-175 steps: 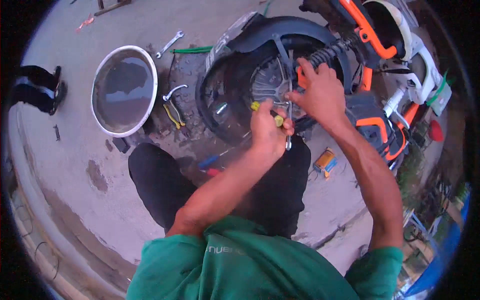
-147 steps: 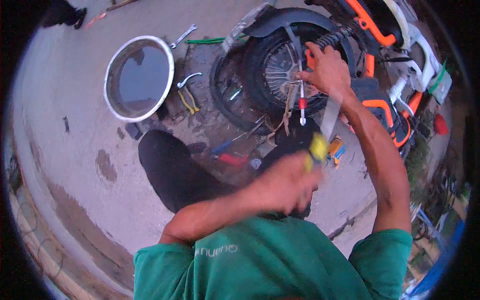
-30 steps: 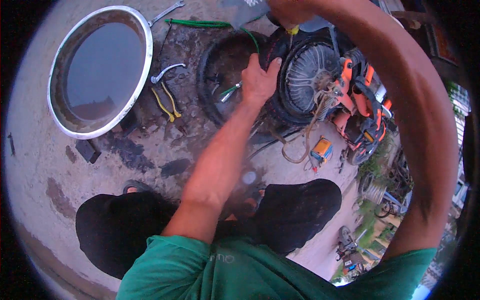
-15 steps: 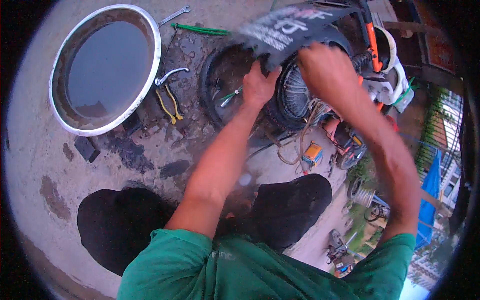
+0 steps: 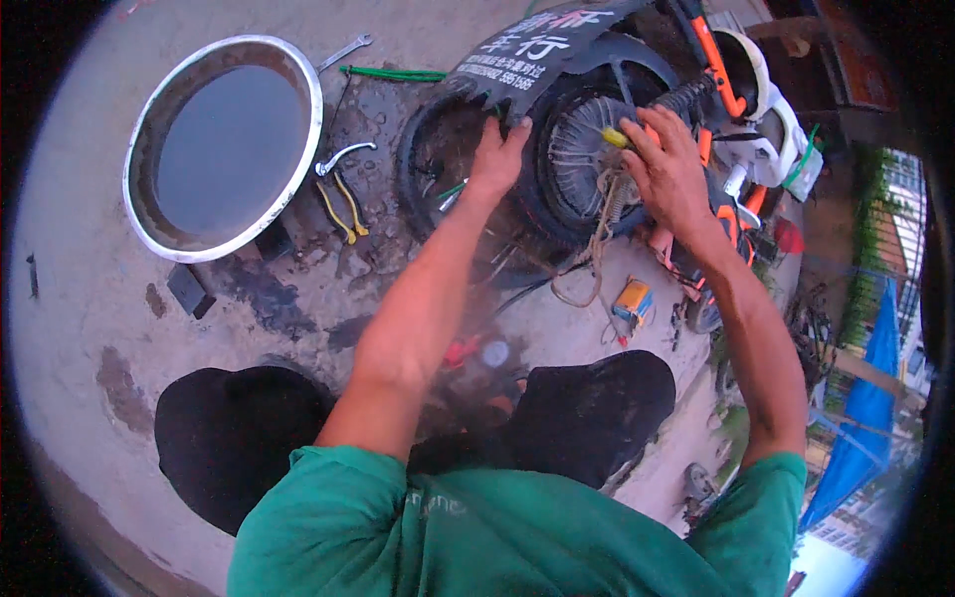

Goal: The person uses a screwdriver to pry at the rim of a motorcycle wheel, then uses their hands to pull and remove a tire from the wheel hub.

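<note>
A: Staying with the head view and reading from its middle, what could go wrong?

B: I'd watch the dark flap [image 5: 532,50] with white lettering, just past twelve o'clock. The left hand [image 5: 499,161], at twelve, is only at its lower edge; a slick or dirty edge could slip from the fingertips and let the flap flop toward the tyre [image 5: 542,194].

A: And on the other side?

B: The right hand [image 5: 671,174], at two, has a yellow-handled tool [image 5: 615,137] in front of the ribbed hub [image 5: 579,129], which sits at one. A slack hold or a knock on the hub could send it down beside the wheel. Small parts could also get lost on the muddy ground near the pliers [image 5: 348,214], out at ten.

A: Now the grips. How far open?

B: On the left, thumb and forefinger make a spread V, their tips at the flap's edge. Whether they pinch it, or have fingers tucked behind it, I can't tell.

A: The right?

B: Closed and narrow: the fingers curl round the tool, its yellow end poking out toward ten from the hand. I can't make out its working tip.
</note>
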Action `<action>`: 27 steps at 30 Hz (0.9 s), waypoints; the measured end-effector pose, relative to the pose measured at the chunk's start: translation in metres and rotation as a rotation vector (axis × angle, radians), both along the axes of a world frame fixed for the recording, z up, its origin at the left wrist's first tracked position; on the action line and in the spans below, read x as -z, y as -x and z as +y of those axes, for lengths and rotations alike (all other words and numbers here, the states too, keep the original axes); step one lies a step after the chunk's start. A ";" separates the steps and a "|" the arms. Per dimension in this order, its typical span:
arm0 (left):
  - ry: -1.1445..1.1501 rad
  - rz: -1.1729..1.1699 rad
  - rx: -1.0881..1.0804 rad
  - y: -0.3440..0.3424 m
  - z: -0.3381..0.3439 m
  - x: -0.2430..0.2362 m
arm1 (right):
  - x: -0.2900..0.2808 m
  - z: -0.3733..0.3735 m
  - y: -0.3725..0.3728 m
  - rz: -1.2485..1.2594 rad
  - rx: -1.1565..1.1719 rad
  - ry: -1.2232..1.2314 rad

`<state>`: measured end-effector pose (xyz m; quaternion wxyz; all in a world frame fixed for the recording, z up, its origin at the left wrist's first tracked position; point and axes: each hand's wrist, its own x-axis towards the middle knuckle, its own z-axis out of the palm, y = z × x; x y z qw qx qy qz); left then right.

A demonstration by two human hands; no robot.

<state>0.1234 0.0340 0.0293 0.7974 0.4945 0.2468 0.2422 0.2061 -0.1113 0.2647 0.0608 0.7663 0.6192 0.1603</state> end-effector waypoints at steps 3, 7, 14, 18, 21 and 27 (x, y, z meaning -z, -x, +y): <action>-0.012 0.039 0.038 0.006 -0.006 -0.014 | 0.012 -0.055 -0.008 -0.030 0.092 0.144; 0.012 0.135 0.096 0.002 -0.009 -0.015 | 0.008 -0.056 -0.015 -0.022 0.092 0.060; 0.045 0.139 0.049 0.006 0.001 0.015 | -0.041 0.016 0.020 -0.033 0.015 0.279; -0.021 0.283 -0.069 0.036 -0.046 -0.010 | -0.040 0.001 0.043 0.175 0.262 0.345; -0.002 0.316 -0.120 0.020 -0.060 -0.005 | -0.057 -0.083 0.075 0.294 0.360 0.285; -0.097 0.225 -0.196 0.007 -0.014 -0.018 | -0.072 -0.067 0.090 0.561 0.420 0.054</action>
